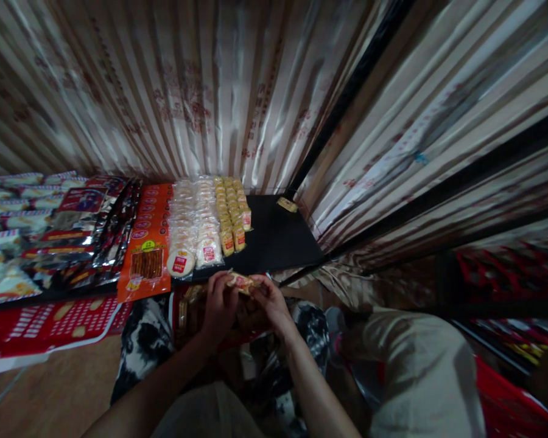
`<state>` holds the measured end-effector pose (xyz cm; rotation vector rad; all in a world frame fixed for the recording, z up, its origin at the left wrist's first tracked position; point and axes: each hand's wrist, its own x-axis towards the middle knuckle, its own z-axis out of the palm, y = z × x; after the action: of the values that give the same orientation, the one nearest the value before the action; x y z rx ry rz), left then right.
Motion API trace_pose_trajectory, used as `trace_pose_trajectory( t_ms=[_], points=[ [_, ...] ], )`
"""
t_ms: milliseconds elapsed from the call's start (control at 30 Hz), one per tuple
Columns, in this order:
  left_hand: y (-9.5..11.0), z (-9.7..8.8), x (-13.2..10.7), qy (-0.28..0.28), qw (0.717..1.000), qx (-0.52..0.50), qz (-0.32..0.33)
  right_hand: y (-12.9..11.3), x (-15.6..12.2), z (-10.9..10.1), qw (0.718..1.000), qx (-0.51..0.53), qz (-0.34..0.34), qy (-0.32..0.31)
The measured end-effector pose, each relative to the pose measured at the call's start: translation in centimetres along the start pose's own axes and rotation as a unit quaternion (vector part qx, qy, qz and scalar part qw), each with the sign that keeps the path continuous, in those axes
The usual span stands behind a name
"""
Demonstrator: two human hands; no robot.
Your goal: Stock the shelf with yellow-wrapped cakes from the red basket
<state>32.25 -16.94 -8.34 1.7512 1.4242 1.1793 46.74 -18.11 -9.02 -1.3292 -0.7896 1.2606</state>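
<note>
Wrapped snack (240, 282), pale yellow with red print, is pinched by the left hand (220, 304) and right hand (270, 301).

Near the centre of the frame, the left hand (220, 304) and right hand (268, 299) are holding a small wrapped snack (241, 282) between them by its ends. Below, more packets (190, 307) are lying in a red container (251, 338). Just above the hands, a black surface (276, 237) is carrying rows of yellow packets (231, 213) and, beside them, pale round packets (203, 213). Toward the left edge, an orange bag (147, 219), dark shiny packs (80, 213) and white bags (13, 207) are following. A lone packet (287, 205) is resting right of centre, near a black pole (333, 125). A pleated curtain (187, 79) is filling the upper frame. Beige trousers (415, 359) are showing at lower right.
</note>
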Motion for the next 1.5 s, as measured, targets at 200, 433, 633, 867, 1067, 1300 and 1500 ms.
trace_pose_trajectory(
  t_ms=[200,433,633,867,1067,1300,1500],
  points=[
    [0.3,2.3,1.4,0.043,0.993,-0.088,-0.057,-0.8,0.5,0.0,0.991,0.107,0.026,0.081],
    [1.8,6.2,1.8,0.066,0.958,-0.215,-0.176,-0.6,0.3,1.5,0.986,0.151,-0.01,0.074],
    [2.9,6.8,2.5,0.054,0.962,-0.201,-0.174,-1.8,3.2,-0.6,0.99,0.089,-0.048,0.096],
    [3.3,8.1,5.2,-0.04,0.935,-0.264,-0.234,-3.1,11.2,-2.8,0.982,-0.042,-0.147,0.11],
    [4.3,9.2,8.5,-0.094,0.92,-0.278,-0.259,-3.0,16.0,-1.6,0.959,-0.18,-0.193,0.101],
    [4.0,10.3,10.4,-0.089,0.933,-0.267,-0.226,-2.2,17.9,-0.8,0.946,-0.252,-0.198,0.048],
    [3.6,10.5,10.8,-0.096,0.925,-0.255,-0.264,-1.9,17.9,-0.9,0.939,-0.279,-0.198,0.038]
  ],
)
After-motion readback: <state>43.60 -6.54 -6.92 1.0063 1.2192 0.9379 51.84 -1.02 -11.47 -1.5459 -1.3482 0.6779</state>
